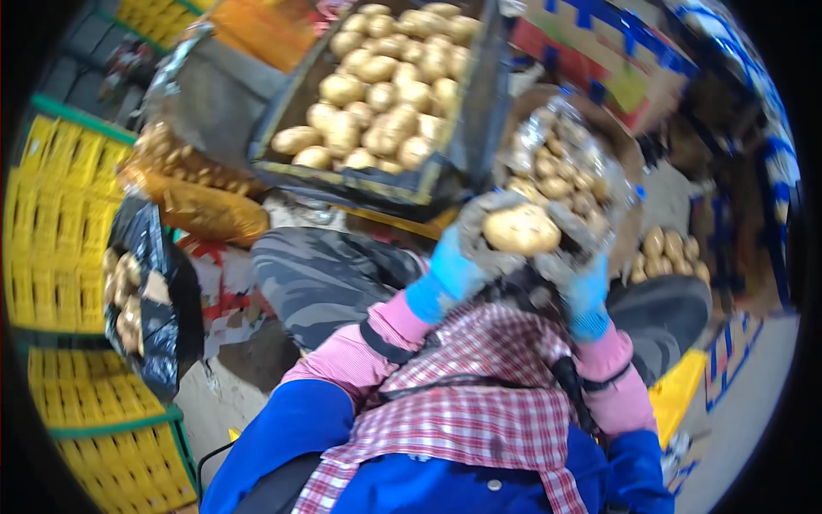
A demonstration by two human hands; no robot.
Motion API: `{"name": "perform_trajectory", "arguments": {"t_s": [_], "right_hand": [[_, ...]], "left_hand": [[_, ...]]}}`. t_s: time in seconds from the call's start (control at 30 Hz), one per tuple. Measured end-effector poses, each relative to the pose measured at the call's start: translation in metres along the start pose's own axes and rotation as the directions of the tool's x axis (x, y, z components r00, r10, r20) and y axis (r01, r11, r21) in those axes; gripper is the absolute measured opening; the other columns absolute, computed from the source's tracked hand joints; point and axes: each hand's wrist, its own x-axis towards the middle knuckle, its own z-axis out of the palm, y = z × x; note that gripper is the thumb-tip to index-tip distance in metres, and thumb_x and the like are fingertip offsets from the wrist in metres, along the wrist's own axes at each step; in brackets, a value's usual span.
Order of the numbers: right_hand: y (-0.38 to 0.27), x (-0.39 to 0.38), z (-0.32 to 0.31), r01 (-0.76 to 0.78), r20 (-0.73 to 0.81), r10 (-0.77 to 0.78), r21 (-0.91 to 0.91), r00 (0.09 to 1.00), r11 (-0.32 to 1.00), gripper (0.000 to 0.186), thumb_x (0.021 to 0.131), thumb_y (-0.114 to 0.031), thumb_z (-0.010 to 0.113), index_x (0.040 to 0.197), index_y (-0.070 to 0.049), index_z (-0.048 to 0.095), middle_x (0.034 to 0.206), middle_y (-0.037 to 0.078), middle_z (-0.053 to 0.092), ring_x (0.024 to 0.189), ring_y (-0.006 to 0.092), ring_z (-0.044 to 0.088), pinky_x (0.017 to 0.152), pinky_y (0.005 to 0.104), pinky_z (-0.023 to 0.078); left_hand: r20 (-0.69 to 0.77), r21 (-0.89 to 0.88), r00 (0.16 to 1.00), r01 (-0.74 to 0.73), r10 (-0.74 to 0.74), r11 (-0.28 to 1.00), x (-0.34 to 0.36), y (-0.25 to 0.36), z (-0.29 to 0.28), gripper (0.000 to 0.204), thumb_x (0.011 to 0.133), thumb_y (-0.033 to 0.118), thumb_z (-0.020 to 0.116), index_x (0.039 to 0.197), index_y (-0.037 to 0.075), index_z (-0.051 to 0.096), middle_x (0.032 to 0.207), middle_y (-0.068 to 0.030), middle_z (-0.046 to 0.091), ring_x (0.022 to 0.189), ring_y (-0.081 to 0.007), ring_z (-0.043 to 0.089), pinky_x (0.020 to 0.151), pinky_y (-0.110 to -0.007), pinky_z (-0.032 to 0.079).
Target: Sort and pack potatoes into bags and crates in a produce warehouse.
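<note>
In dirt-caked blue gloves, my left hand (467, 244) and my right hand (578, 257) are raised over my lap, closed around either side of one large, pale yellow potato (521, 227). Just beyond them lies an open clear plastic bag of potatoes (556, 154) in a round brown container (625, 167). Up and to the left of my hands, a black-lined rectangular crate (467, 128) is heaped with larger potatoes (377, 111). A small group of potatoes (668, 253) sits to the right beside my knee.
Yellow plastic crates (60, 223) line the left side, beside a black bag with potatoes (163, 308). An orange bag (201, 210) lies near smaller potatoes (167, 150) and a grey container (214, 94). Cardboard boxes (582, 43) stand at the back right; yellow material (676, 394) lies lower right.
</note>
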Motion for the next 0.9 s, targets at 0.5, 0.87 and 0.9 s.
{"name": "perform_trajectory", "arguments": {"t_s": [0.5,0.87,0.9], "right_hand": [[-0.125,0.052,-0.089,0.196,-0.192,-0.31,-0.452,0.931,0.87,0.043,0.087,-0.019,0.055,0.126,-0.001,0.05,0.129,0.012,0.049,0.115,0.0145,0.049,0.09,0.0271,0.04],[-0.119,0.069,-0.153,0.16,-0.241,-0.395,-0.642,0.886,0.75,0.034,0.084,-0.002,0.053,0.117,0.003,0.056,0.104,0.014,0.061,0.072,0.0087,0.052,0.059,0.0165,0.044],[-0.12,0.067,-0.162,0.244,0.052,-0.55,-0.928,0.833,0.282,0.033,0.083,0.0,0.053,0.115,0.002,0.058,0.106,0.015,0.06,0.075,0.0101,0.053,0.06,0.0166,0.045]], "left_hand": [[0.033,0.975,0.903,-0.122,0.428,0.183,0.053,0.076,-0.067,0.034,0.073,0.003,0.063,0.107,0.003,0.061,0.127,-0.0202,0.048,0.118,-0.0338,0.045,0.101,-0.042,0.035],[0.348,0.892,0.43,-0.425,-0.833,0.154,0.163,-0.194,0.063,0.024,0.069,0.02,0.062,0.087,0.006,0.07,0.084,-0.0189,0.066,0.077,-0.0344,0.065,0.068,-0.042,0.053],[0.265,0.888,0.484,-0.459,-0.834,0.016,0.184,-0.219,0.049,0.023,0.07,0.021,0.061,0.084,0.005,0.07,0.085,-0.019,0.067,0.079,-0.0342,0.066,0.069,-0.041,0.053]]}}
